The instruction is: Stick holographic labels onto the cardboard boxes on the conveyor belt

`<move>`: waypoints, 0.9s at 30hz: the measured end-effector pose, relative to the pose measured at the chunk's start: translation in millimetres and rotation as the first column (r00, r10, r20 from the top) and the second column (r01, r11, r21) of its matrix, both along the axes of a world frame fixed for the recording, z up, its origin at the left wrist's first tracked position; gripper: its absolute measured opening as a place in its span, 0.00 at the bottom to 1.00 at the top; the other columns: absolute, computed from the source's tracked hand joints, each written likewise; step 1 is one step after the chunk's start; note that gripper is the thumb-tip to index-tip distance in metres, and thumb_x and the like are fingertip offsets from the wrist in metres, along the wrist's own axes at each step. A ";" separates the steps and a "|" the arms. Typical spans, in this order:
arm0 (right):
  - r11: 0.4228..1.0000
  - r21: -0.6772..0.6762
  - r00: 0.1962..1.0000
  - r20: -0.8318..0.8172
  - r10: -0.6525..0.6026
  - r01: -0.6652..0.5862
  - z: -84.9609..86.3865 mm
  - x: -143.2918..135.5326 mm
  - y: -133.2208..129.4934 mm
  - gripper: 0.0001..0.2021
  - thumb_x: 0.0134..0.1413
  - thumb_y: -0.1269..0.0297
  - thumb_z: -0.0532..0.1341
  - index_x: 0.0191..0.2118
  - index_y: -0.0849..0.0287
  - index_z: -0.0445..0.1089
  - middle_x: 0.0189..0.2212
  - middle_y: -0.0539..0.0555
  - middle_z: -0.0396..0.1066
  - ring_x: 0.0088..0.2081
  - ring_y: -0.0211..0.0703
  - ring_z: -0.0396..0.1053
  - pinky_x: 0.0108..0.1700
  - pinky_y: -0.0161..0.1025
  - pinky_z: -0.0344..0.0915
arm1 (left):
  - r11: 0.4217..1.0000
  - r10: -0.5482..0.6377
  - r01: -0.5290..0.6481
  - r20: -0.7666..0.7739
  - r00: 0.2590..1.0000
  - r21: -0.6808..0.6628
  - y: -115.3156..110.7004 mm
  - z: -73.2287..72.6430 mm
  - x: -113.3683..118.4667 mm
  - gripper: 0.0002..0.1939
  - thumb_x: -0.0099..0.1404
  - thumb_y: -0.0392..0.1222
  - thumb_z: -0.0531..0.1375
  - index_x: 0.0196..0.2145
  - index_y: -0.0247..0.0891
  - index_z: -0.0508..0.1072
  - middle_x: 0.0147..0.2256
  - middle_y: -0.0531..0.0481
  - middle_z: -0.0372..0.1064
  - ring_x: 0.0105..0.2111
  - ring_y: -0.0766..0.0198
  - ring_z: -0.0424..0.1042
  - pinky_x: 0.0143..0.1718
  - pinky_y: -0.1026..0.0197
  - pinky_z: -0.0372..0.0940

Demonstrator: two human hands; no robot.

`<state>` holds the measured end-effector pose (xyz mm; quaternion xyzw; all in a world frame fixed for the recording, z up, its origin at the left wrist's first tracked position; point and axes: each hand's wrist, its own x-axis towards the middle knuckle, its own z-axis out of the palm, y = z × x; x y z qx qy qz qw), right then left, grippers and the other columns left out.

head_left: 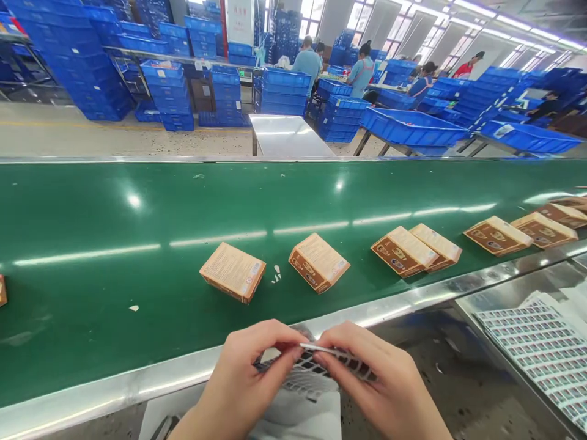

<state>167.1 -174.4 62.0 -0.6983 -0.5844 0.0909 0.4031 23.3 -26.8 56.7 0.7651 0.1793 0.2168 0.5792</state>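
Note:
Both of my hands meet over the near metal edge of the green conveyor belt [174, 336]. Between them is a sticker sheet [308, 382] with a grid pattern, bent along its upper edge. My left hand [257, 373] pinches the sheet's edge between thumb and fingers. From the other side my right hand [371, 373] grips the same edge, its fingertips close to the left ones. Just beyond, a brown and cream box [233, 271] lies on the belt, with a similar box [320, 261] to its right.
More boxes [404, 250] lie along the belt to the right. Printed sticker sheets [541, 348] rest on a metal table at the right. Behind the belt stand a metal table [291, 134], stacked blue crates [284, 91] and several people.

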 end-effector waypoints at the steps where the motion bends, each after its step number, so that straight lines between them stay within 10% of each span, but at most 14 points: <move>1: 1.000 0.020 1.000 0.020 0.002 -0.002 -0.9 0.5 1.0 0.06 0.69 0.66 0.58 0.39 0.55 0.72 0.29 0.50 0.76 0.28 0.39 0.75 0.31 0.32 0.73 | 1.000 0.000 0.000 -0.006 1.000 -0.008 0.4 0.7 1.0 0.08 0.64 0.34 0.62 0.33 0.42 0.81 0.29 0.53 0.81 0.28 0.64 0.79 0.33 0.69 0.73; 27: 0.999 0.018 0.998 -0.032 -0.048 0.049 -1.2 0.1 -4.0 0.05 0.66 0.71 0.61 0.40 0.53 0.72 0.31 0.48 0.78 0.31 0.39 0.76 0.34 0.32 0.73 | 1.000 -0.015 0.014 -0.042 0.999 -0.009 -7.2 -1.6 13.1 0.11 0.68 0.40 0.58 0.28 0.38 0.75 0.25 0.53 0.77 0.25 0.67 0.73 0.28 0.71 0.67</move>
